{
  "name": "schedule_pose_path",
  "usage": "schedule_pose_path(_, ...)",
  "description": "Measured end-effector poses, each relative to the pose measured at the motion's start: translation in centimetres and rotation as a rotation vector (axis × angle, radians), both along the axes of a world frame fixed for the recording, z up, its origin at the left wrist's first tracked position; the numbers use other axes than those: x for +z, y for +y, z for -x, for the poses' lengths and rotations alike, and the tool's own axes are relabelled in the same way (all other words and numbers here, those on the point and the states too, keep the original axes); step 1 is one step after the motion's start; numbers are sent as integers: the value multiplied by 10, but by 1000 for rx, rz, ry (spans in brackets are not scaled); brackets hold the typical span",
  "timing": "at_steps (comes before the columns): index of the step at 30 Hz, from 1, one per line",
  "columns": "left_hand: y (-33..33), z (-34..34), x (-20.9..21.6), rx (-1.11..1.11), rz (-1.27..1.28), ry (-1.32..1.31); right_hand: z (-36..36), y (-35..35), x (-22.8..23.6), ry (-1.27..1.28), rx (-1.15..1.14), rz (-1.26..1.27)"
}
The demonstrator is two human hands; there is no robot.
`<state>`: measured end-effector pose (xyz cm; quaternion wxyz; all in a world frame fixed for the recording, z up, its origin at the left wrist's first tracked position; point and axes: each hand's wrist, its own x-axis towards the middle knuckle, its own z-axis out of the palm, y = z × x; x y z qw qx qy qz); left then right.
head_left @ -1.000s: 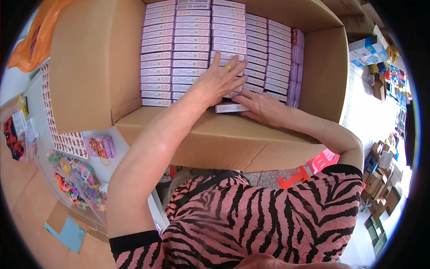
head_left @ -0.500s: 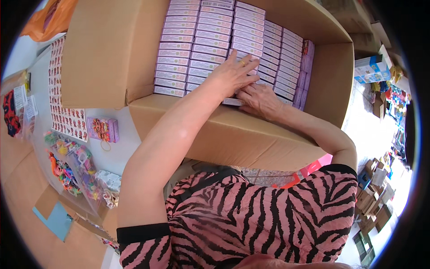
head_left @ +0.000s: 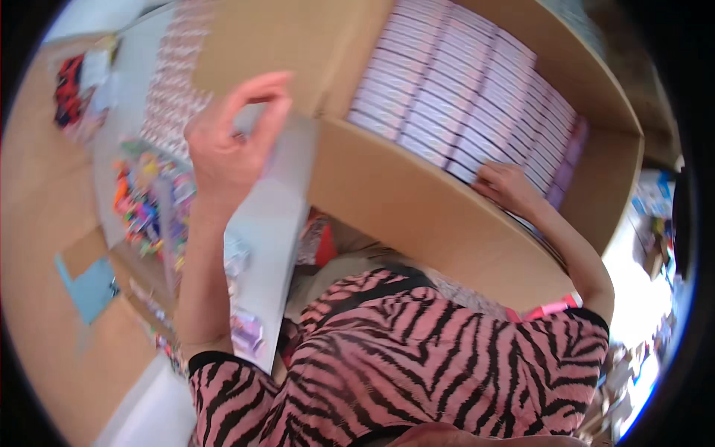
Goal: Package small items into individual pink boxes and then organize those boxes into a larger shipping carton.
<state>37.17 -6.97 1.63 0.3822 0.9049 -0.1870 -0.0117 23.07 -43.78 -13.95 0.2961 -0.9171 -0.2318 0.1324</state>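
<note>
My left hand [head_left: 234, 153] is raised over the white table [head_left: 264, 276], to the left of a large cardboard carton [head_left: 439, 220]. Thumb and fingers curve apart in a C shape, smeared by motion, and nothing shows between them. Inside the carton stand tight columns of slim white-and-purple boxes [head_left: 454, 97], packed edge up. At the near end of these columns, just inside the carton's near wall, is my right hand [head_left: 510, 186]. Its fingers are bent and pressed together against the boxes. What lies under its fingertips is hidden.
A sheet of small printed figures [head_left: 175, 82] lies on the table behind my left hand. Nearer stands a clear bag of colourful trinkets [head_left: 149, 208]. The carton's left flap [head_left: 264, 41] spreads over the table. A blue-and-white package [head_left: 655, 194] is at the far right.
My left hand has left the boxes and swung left over the table. My right hand stays at the near end of the columns. The view has turned, shifting the carton rightward.
</note>
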Motion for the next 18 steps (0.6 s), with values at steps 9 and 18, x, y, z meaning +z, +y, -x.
schedule_pose_path(9, 123, 39, -74, 165, -472, -72, -27, 2, 42, 92, -334, -127)
schedule_pose_path(18, 65, 39, -47, 202, -177, 7, -45, 5, 81, 111, -459, -301)
